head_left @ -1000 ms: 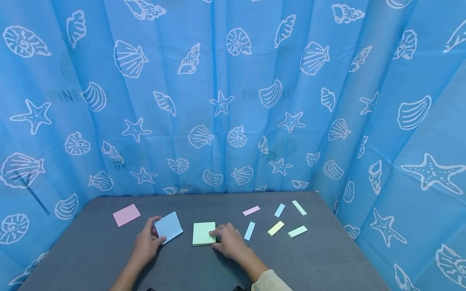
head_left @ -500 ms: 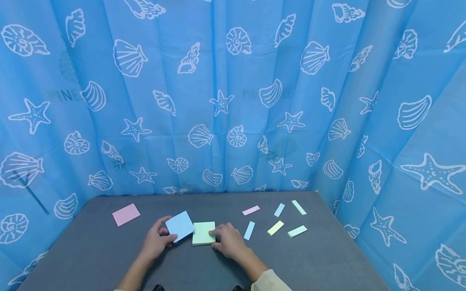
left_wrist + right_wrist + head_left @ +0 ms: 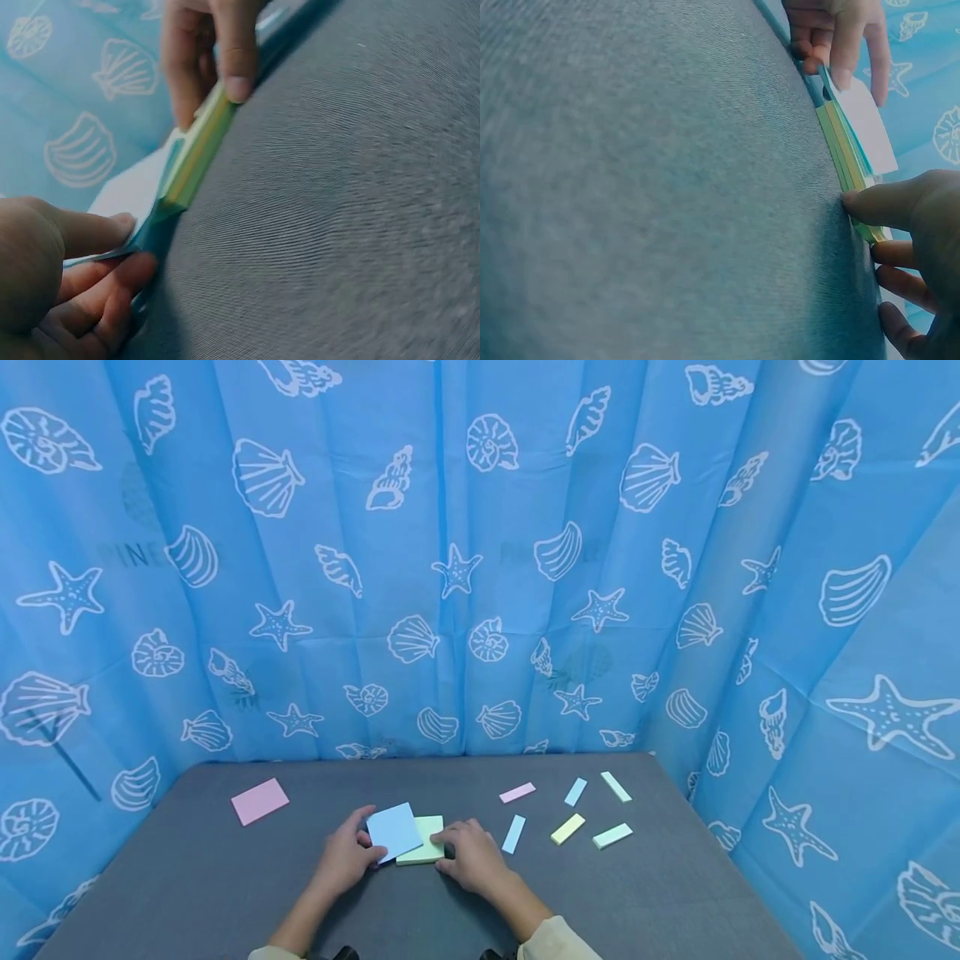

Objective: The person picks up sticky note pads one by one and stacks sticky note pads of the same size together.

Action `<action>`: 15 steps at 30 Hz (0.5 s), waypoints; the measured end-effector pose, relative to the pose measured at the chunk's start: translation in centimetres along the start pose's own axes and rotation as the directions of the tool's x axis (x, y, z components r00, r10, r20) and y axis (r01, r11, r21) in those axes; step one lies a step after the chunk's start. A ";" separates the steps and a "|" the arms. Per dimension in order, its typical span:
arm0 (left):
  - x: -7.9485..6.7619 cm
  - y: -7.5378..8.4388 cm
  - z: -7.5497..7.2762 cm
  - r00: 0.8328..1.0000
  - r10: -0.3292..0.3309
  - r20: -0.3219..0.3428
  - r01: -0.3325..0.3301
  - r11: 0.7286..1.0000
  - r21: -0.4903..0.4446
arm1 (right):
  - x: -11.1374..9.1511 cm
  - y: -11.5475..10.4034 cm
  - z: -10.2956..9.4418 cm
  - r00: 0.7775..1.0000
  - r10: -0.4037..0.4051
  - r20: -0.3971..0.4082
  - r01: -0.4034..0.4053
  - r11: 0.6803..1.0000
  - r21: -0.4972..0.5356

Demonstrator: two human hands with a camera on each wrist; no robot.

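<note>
My left hand [image 3: 347, 858] pinches a blue sticky note pad [image 3: 393, 832] between thumb and fingers. The blue pad is tilted and overlaps the left part of a pale green sticky note pad [image 3: 431, 847] on the table. In the left wrist view, the edge of that stack [image 3: 196, 161] shows green and yellow layers. My right hand [image 3: 476, 860] holds the stack at its right side with thumb and fingers. From the right wrist view, the thumb [image 3: 885, 202] lies against the stack's edge, with the blue pad [image 3: 862, 124] leaning over its far end.
A pink sticky note pad [image 3: 259, 802] lies at the table's left. Several narrow note strips lie on the right: pink [image 3: 517, 793], blue [image 3: 513, 834], yellow [image 3: 567, 829] and green [image 3: 612, 837] among them. A blue shell-patterned curtain [image 3: 450, 568] hangs behind the grey table [image 3: 637, 910].
My left hand has carried the blue pad rightward, from beside the green pad to over its left part. The right hand has stayed at the green pad.
</note>
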State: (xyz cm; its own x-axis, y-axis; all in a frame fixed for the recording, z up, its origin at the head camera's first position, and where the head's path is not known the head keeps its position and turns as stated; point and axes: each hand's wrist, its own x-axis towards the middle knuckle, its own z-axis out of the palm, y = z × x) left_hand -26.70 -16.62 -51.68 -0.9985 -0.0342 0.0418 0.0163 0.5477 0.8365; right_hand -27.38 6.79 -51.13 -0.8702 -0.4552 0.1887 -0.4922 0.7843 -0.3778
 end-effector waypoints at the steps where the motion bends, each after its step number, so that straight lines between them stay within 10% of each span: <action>1: 0.0 0.1 0.2 1.000 0.012 -0.004 -0.012 0.999 0.032 | 0.0 0.0 0.0 1.000 -0.006 -0.007 0.006 1.000 0.003; 15: 0.2 1.4 1.7 0.994 0.101 0.041 -0.109 0.926 0.362 | -0.2 -0.1 0.6 0.999 0.024 -0.023 -0.024 0.999 -0.027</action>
State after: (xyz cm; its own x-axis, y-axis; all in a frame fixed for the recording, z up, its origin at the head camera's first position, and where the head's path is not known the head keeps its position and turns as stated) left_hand -26.99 -14.48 -51.43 -0.9931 0.0554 0.1037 0.1051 0.8134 0.5721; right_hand -27.14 6.60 -51.69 -0.8820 -0.4264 0.2008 -0.4712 0.8064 -0.3574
